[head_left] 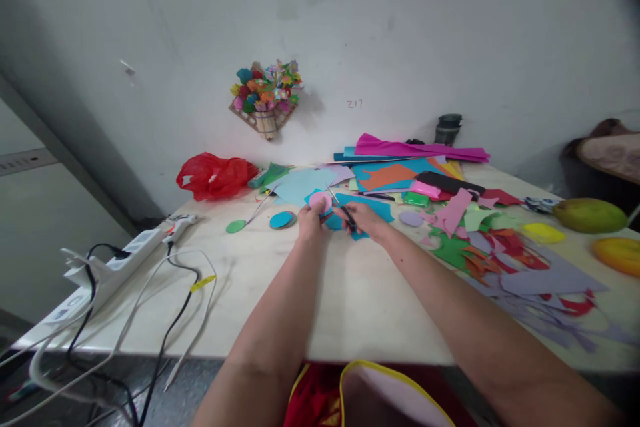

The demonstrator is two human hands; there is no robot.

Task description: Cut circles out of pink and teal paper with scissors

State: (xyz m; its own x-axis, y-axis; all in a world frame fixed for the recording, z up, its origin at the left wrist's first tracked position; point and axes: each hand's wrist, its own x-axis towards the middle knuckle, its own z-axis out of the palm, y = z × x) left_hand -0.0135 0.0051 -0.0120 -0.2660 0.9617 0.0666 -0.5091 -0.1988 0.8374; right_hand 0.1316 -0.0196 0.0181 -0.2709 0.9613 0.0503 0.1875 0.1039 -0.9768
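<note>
Pink circle pinched against blue paper in left hand, likely to steady both; right hand wrapped around scissors, blades pointing far-left.

Power strip's sitting on the table's left side, with a plastic bag lying farther back. Paper discs are resting left of the left hand, sheets are lying behind it and the right hand, scraps are covering the right side, fruit's sitting past those. Flowers are hanging on the wall behind.
</note>
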